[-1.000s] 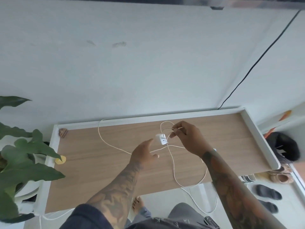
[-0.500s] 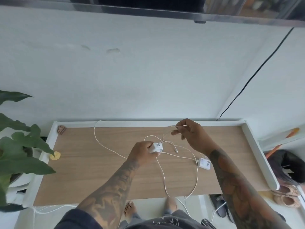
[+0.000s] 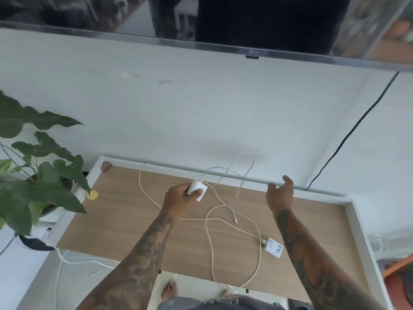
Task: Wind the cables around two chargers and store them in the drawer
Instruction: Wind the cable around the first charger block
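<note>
The wooden desk (image 3: 125,222) carries everything. Above it the left hand (image 3: 178,199) grips one small, rigid charger (image 3: 197,190), its cable (image 3: 232,168) looping up light and floppy. The right hand (image 3: 280,193) hangs open, empty. A second charger (image 3: 273,247) lies near the desk's front edge; best grasped by its body.

TV (image 3: 252,23) bezel: logo, possibly "LG" | charger (image 3: 273,247) on table: dark printed marks, unreadable

Your left hand (image 3: 178,198) and right hand (image 3: 279,194) are bare, forearms covered in dark tattoos; feet bare, grey frayed-hem shorts below.
</note>
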